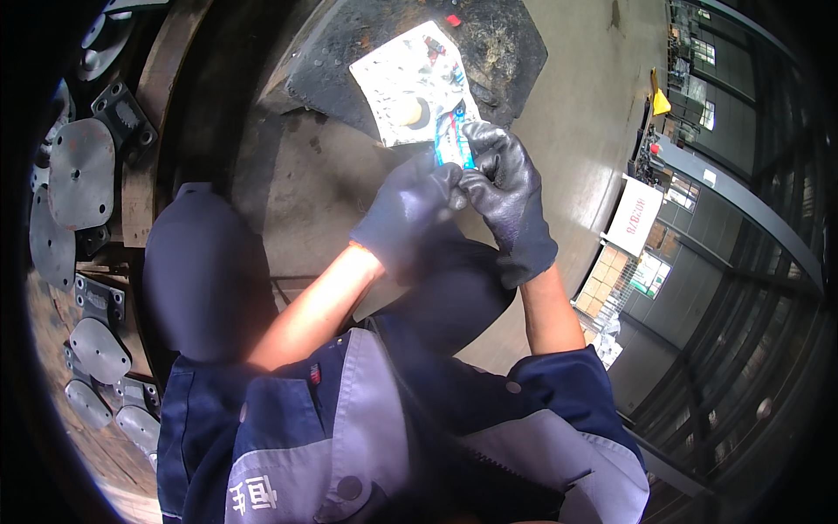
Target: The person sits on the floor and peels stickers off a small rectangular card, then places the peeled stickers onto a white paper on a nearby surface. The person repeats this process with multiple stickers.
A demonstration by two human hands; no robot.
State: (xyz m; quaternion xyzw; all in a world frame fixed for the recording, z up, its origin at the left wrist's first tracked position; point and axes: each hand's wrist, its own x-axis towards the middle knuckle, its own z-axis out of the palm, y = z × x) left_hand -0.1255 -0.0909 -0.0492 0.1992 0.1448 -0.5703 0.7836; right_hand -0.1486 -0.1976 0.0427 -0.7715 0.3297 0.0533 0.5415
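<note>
Both my hands wear dark gloves with shiny black coated palms and meet at a small blue, white and red tube or packet (454, 144); its exact kind I cannot tell. My left hand (408, 203) is closed, its fingertips pinching the packet's near end. From the other side my right hand (509, 188) grips the same end between thumb and curled fingers. Just beyond them lies a crumpled, shiny white sheet or bag (384, 74), with a round pale yellow object (404, 112) on it. A dark, worn block-like stand (323, 79) bears the sheet.
At the left, several grey metal plates with holes (83, 175) lie on a wooden pallet or rack (144, 192). A red scrap (453, 20) sits on the stand. To the right are a white sign board (635, 217), stacked cardboard boxes (602, 279) and a yellow object (661, 103).
</note>
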